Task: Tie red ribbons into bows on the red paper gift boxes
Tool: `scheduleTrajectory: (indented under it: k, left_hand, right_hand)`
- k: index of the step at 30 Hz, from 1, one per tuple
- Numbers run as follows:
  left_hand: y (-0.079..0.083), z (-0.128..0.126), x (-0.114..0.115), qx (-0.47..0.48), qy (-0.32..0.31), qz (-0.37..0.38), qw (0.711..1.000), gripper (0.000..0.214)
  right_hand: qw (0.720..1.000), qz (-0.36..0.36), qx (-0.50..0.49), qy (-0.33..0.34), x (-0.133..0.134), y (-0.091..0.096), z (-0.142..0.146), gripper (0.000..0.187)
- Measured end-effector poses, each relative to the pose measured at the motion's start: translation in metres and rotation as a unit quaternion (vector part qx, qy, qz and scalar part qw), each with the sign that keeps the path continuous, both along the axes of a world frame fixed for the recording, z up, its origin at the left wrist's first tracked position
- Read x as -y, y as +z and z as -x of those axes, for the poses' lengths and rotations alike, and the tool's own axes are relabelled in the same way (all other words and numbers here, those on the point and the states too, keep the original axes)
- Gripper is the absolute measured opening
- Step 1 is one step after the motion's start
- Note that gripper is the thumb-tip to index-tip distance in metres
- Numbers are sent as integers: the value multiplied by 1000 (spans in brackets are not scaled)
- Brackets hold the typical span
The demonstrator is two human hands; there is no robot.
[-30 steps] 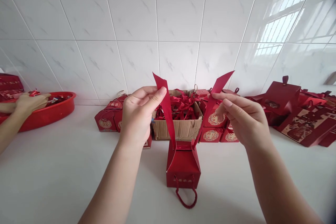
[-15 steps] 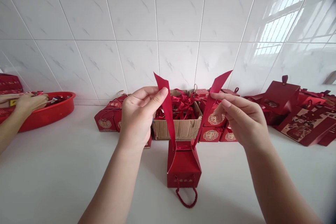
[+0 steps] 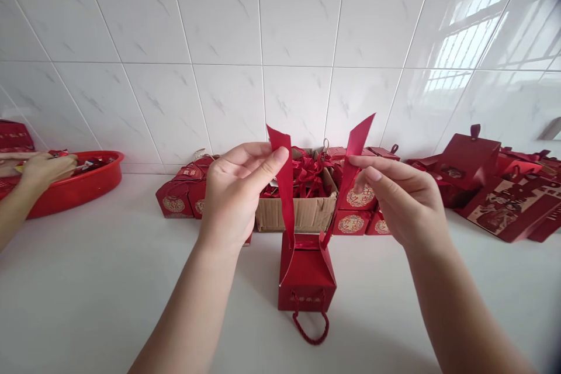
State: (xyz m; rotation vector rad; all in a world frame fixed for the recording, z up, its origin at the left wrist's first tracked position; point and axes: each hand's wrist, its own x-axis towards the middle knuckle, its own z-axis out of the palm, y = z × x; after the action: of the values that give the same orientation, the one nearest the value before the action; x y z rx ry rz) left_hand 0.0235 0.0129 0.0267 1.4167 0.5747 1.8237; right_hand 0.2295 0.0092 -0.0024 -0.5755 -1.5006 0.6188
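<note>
A small red gift box (image 3: 307, 272) stands upright on the white counter, its top drawn in and a twisted cord handle (image 3: 311, 340) lying in front. Red ribbon (image 3: 286, 198) comes out of both sides of its top, and the two ends rise in a V. My left hand (image 3: 239, 187) pinches the left end between thumb and fingers, with the slanted tip sticking up. The right ribbon end (image 3: 357, 143) is pinched in my right hand (image 3: 401, 196), its tip also above the fingers.
Behind the box is a cardboard carton (image 3: 294, 214) of red ribbons. Patterned red boxes (image 3: 175, 198) flank it, and red gift bags (image 3: 495, 207) lean at right. At left, another person's hand (image 3: 50, 169) is over a red basin (image 3: 96, 181). A tiled wall (image 3: 228, 11) stands behind.
My hands have come slightly closer together, each still gripping its ribbon end, so the tips stand nearer each other. The gift box has stayed in place.
</note>
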Motion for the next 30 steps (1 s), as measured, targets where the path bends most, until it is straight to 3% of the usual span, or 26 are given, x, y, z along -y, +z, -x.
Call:
scheduleTrajectory:
  k: [7, 11, 14, 19, 24, 28, 30]
  left_hand:
    - [-4, -7, 4, -119, -56, 37, 991, 11]
    - [-4, -7, 6, -225, -34, 71, 971, 33]
    - [-3, -7, 6, -240, -22, 98, 966, 46]
    - [-2, -8, 5, -249, -51, 85, 964, 17]
    - [-3, -9, 5, -257, -50, 83, 962, 17]
    - [-4, -8, 4, -280, -23, 69, 957, 17]
    - [-3, -7, 3, -295, -38, 67, 952, 15]
  right_hand:
    - [999, 22, -12, 33, -2, -4, 14, 9]
    - [994, 66, -16, 81, -2, -3, 18, 22]
    - [991, 90, 20, 94, 0, -3, 20, 20]
    - [988, 109, 39, 105, 3, -2, 22, 16]
    - [980, 116, 51, 154, 3, -2, 24, 13]
    - [982, 116, 24, 149, -1, -7, 25, 14]
    - [982, 119, 21, 147, -4, -10, 25, 15]
